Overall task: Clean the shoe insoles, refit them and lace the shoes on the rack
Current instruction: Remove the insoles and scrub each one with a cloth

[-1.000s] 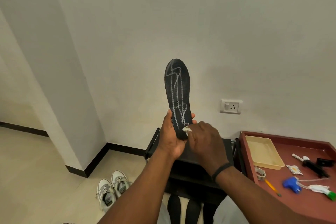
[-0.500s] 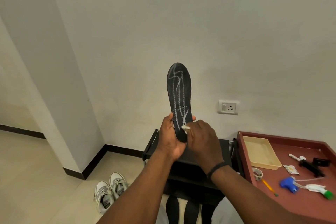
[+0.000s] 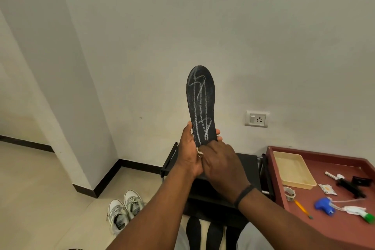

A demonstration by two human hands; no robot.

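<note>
While both hands meet at its heel, the scene runs as follows:
Tabletop: reddish brown with a raised rim, at the right, carrying the small things listed below.
Shoe rack: black, against the wall, directly below the hands.
Insole: black, held upright in front of the wall, toe end up, with white scribbled lines running along its length.
Tray: pale yellow, shallow, at the far left of the tabletop.
Sneakers: a white and grey pair on the floor, left of the rack, laces in.
Left hand: fingers wrapped round the insole's heel end, thumb on the left edge, fingertips showing at the right edge.
Right hand: fingers curled, pinching a small white cloth against the heel of the insole; a black band sits on the wrist.
Spray head: blue, lying on the tabletop near a white bottle with a green cap.
Pencil: orange, beside a roll of tape.
</note>
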